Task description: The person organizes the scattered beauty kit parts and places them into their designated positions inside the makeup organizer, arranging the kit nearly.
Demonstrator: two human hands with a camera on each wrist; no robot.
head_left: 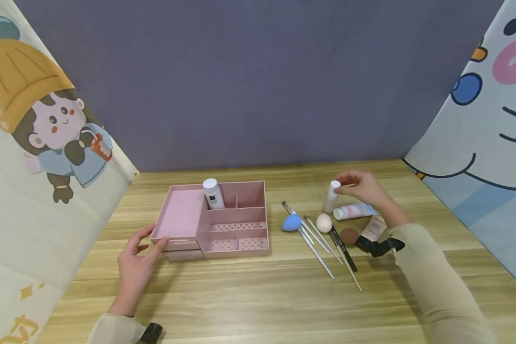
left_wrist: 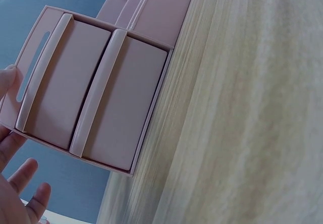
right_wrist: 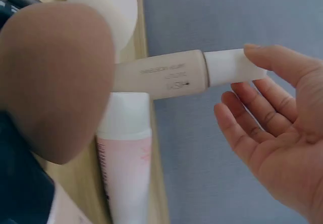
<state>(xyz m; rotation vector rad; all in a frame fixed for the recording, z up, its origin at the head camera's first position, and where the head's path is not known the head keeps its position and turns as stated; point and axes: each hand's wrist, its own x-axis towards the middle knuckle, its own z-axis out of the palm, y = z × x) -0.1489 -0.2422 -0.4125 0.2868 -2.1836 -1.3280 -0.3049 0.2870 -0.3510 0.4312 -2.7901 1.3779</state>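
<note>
A pink makeup organizer (head_left: 185, 210) with two drawers and several open compartments stands on the table. At its front left corner my left hand (head_left: 138, 260) holds it, thumb at the upper front edge, fingers along the side. Both drawers (left_wrist: 118, 103) are closed in the left wrist view. A white-capped bottle (head_left: 215, 197) leans in a back compartment. On the right, my right hand (head_left: 367, 190) pinches the white cap of a beige foundation bottle (right_wrist: 164, 75) between thumb and fingers. The bottle is nearly upright. Whether its base touches the table cannot be told.
Beside the foundation bottle lie a pink-and-white tube (head_left: 354, 211), a beige tube (head_left: 373, 228), a brown sponge (head_left: 349, 236), a cream sponge (head_left: 324, 223), a blue sponge (head_left: 291, 222) and several makeup brushes (head_left: 320, 255). A grey panel (head_left: 266, 86) rises behind the table.
</note>
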